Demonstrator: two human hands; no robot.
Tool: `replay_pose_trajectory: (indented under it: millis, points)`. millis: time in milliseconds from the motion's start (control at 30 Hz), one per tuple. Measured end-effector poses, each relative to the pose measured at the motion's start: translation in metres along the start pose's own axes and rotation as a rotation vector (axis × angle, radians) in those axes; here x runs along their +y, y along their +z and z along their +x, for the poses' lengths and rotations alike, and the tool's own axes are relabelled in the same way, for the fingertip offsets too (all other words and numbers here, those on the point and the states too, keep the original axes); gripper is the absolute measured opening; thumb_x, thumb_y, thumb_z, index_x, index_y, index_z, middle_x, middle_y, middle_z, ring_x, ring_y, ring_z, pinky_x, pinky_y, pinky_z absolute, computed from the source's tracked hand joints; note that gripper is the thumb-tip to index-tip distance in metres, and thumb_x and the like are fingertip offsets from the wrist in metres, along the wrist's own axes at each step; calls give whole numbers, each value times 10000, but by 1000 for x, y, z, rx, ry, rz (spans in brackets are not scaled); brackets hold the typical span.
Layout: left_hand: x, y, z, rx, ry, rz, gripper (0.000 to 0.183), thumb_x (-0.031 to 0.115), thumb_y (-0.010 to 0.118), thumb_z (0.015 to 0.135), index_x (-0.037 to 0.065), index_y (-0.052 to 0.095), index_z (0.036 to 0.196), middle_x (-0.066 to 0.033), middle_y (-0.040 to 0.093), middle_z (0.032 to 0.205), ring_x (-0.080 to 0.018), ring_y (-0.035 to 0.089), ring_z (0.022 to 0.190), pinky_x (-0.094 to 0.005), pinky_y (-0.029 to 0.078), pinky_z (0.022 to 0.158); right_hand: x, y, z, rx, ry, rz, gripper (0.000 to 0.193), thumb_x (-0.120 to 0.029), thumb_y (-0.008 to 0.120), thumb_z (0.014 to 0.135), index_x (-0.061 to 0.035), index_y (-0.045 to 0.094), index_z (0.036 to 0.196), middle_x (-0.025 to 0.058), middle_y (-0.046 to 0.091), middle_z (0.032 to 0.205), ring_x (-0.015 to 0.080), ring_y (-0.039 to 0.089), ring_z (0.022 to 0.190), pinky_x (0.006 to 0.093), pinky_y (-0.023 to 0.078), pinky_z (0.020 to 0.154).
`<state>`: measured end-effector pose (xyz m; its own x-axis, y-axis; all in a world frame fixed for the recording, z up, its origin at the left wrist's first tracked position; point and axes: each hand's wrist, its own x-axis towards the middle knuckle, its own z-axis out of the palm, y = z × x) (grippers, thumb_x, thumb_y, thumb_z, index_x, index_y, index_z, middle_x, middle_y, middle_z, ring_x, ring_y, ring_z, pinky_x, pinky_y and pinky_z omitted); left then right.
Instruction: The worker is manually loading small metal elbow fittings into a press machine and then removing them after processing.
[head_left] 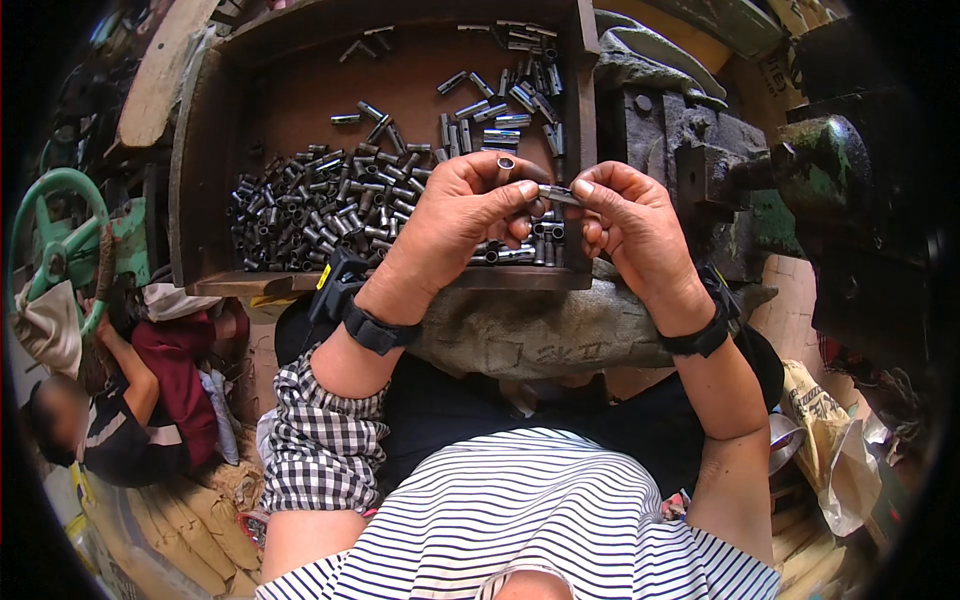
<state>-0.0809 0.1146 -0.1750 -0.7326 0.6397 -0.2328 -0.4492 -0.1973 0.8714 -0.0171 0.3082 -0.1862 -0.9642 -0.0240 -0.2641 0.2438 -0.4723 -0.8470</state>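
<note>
Both of my hands are raised over the near right part of a wooden tray (184,190) full of short shiny metal tubes (340,205). My left hand (465,205) is closed, with one metal tube (506,163) standing between its fingers, open end up. A second slim metal piece (558,194) spans the gap between my two hands, pinched at both ends by thumbs and fingers. My right hand (628,215) is closed on its right end. Whether this piece is one tube or two fitted together cannot be made out.
A dark machine with a greasy spindle (825,165) stands to the right of the tray, a grey cloth (655,60) over part of it. A green handwheel (60,240) is at the far left, where another person (130,420) sits. A sack-like cloth (540,330) covers my lap.
</note>
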Motion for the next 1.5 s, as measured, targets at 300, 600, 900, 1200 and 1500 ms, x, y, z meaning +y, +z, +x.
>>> replay_pose_trajectory:
  millis: [300, 600, 900, 1200, 1500]
  points:
    - [-1, 2, -3, -17, -49, 91, 209, 119, 616, 871, -20, 600, 1027, -64, 630, 757, -86, 599, 552, -180, 496, 484, -9, -2, -3, -30, 103, 88, 106, -122, 653, 844, -49, 576, 852, 32, 613, 674, 56, 600, 556, 174, 498, 484]
    - [-8, 22, -11, 10, 358, 628, 154, 87, 620, 866, -8, 602, 985, -16, 606, 732, -66, 606, 587, -193, 505, 488, -12, -2, -1, 25, 93, 55, 105, -94, 668, 825, -43, 576, 833, 34, 617, 676, 66, 604, 539, 179, 495, 471]
    - [8, 14, -7, 5, 17, 340, 153, 113, 676, 812, 4, 599, 889, -14, 604, 708, -60, 548, 503, -182, 464, 429, -17, 8, -4, -128, 1, -65, 129, -93, 675, 806, -13, 580, 842, 49, 611, 709, 113, 621, 581, 218, 528, 537]
    - [0, 28, -3, -137, 17, 64, 152, 75, 593, 873, -39, 592, 973, -68, 632, 843, -94, 588, 655, -196, 498, 546, -18, -1, -22, -119, -143, -150, 105, -66, 626, 838, 3, 552, 864, 44, 619, 717, 103, 625, 566, 206, 516, 488]
    - [-4, 24, -8, 20, -22, 214, 188, 97, 614, 859, -34, 575, 989, -55, 604, 806, -104, 586, 632, -226, 484, 543, -121, -19, -266, 538, -907, -1432, 295, -198, 521, 885, -18, 528, 1119, 160, 609, 878, 286, 599, 805, 374, 475, 704]
